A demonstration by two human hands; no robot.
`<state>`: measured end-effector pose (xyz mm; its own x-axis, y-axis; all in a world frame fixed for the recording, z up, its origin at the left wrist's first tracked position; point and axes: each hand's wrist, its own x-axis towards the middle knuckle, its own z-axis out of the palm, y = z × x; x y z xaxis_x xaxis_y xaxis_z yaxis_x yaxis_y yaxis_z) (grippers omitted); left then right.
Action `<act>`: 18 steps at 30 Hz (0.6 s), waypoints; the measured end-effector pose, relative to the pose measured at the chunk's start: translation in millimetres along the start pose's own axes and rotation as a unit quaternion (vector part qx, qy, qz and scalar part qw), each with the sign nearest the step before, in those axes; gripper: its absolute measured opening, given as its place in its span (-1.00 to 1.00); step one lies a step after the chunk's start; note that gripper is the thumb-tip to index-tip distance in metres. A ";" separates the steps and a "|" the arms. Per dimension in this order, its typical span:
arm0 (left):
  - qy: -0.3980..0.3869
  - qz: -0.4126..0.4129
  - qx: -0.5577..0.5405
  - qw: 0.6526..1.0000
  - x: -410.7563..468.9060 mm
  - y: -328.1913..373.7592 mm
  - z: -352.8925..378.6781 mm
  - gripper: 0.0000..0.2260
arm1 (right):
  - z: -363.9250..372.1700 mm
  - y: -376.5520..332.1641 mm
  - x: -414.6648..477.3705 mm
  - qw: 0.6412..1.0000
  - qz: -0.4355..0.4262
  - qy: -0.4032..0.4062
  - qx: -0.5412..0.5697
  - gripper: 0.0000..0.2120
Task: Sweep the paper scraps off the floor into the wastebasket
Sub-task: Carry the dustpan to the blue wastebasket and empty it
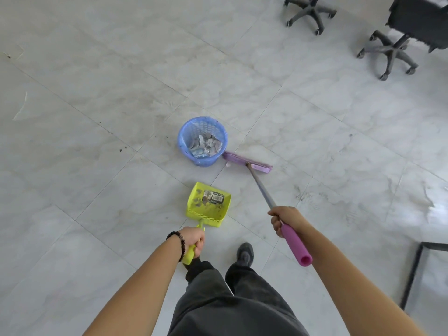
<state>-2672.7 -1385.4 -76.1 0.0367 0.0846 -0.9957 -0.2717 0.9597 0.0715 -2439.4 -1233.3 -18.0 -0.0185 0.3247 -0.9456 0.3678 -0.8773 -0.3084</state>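
A blue plastic wastebasket [183,139] stands on the tiled floor with crumpled paper scraps [206,146] inside it. Just right of it lies the purple broom head [247,162], and a tiny white scrap [228,165] sits by its near edge. My right hand [286,219] grips the broom's handle where the metal pole meets the pink grip. My left hand [194,240] holds the handle of a yellow-green dustpan [209,202], which rests on the floor in front of my feet. The pan carries a label with a barcode and some dirt.
Two black office chairs on wheeled bases [311,13] [390,52] stand at the far right. A black metal frame [412,275] stands at the near right. My legs and a dark shoe [244,254] are between my arms. The pale floor has smudges.
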 end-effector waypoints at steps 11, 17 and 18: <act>-0.067 -0.017 -0.020 0.997 18.5 40.3 -12.5 -0.70 | 7.1 31.2 -20.7 0.991 0.052 -0.005 -0.122 -0.95; -0.126 0.002 -0.150 0.981 7.8 34.8 -1.8 -0.90 | -48.4 2.0 -50.0 0.987 0.141 -0.030 -0.071 -0.77; -0.138 0.006 -0.176 0.975 5.6 30.3 -0.5 -0.94 | -54.6 -1.1 -54.2 0.987 0.148 -0.033 -0.051 -0.76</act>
<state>-2681.2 -1355.9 -79.5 0.2763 0.2109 -0.9377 -0.5843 0.8115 0.0103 -2388.1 -1230.6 39.2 0.0437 0.0335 -0.9985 0.4579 -0.8889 -0.0098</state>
